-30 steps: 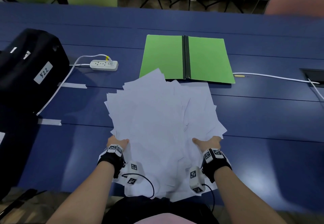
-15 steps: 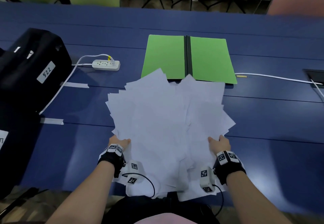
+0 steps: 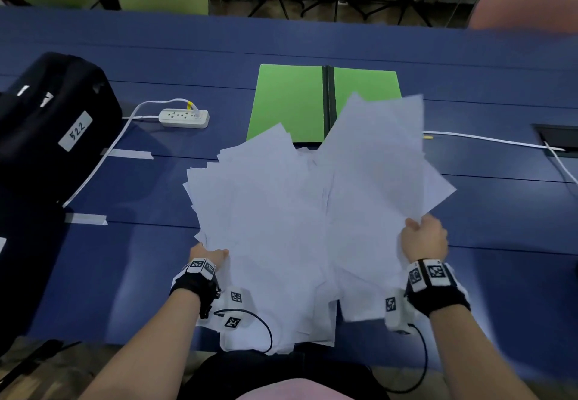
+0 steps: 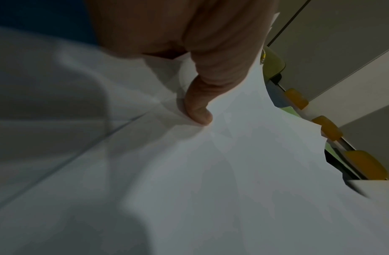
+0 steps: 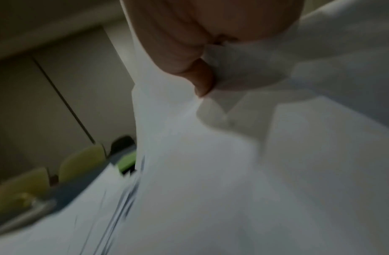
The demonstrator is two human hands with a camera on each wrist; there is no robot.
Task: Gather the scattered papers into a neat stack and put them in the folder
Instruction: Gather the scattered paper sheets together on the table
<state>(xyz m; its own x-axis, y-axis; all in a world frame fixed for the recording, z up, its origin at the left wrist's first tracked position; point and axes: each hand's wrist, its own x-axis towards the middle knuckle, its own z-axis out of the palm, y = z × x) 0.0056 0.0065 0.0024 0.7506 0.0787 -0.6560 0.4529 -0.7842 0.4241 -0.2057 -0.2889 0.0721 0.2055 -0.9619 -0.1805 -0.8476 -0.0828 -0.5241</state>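
A loose fan of several white papers (image 3: 281,227) covers the near middle of the blue table (image 3: 500,243). My left hand (image 3: 208,254) grips the pile's left edge, thumb on top (image 4: 200,110). My right hand (image 3: 422,237) grips the right part of the pile, thumb pressed on the sheets (image 5: 202,82), and holds that bunch (image 3: 381,162) lifted and tilted up. Behind the papers the green folder (image 3: 291,102) lies open and flat, its right half partly hidden by the raised sheets.
A black bag (image 3: 53,118) with a "522" label sits at the left. A white power strip (image 3: 184,118) and its cable lie beside it. A white cable (image 3: 488,140) runs to a table socket at right. Tape strips (image 3: 86,219) mark the table. Chairs stand beyond the far edge.
My right hand has moved outward to the right and raised its bunch of papers, which now covers part of the folder's right half. The left hand stays in place.
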